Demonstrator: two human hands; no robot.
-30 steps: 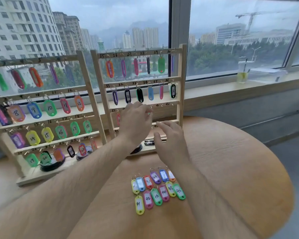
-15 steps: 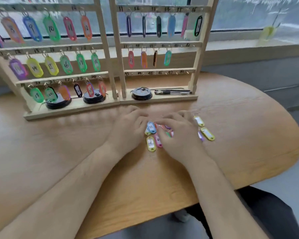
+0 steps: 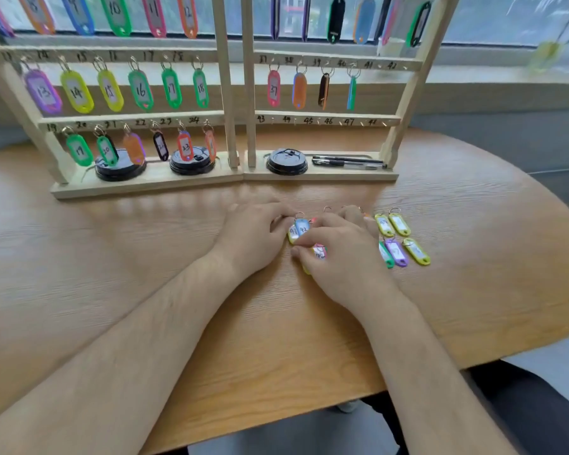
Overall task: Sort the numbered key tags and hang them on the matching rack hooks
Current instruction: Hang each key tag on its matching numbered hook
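Two hands lie palm-down on the table (image 3: 145, 257), fingers curled over loose key tags: the left hand (image 3: 253, 238) touching a blue tag (image 3: 302, 226), the right hand (image 3: 339, 254) covering others; actual grip unclear. Beyond the right fingers, five tags (image 3: 403, 239) lie rings toward the rack (image 3: 234, 93).

The person is wearing no sleeves: both forearms are showing bare up to the picture's edge, with fine hair on them. The left hand (image 3: 255, 236) and the right hand (image 3: 339, 257) are wearing no gloves, rings or watch. Dark trousers (image 3: 523, 408) are covering the legs
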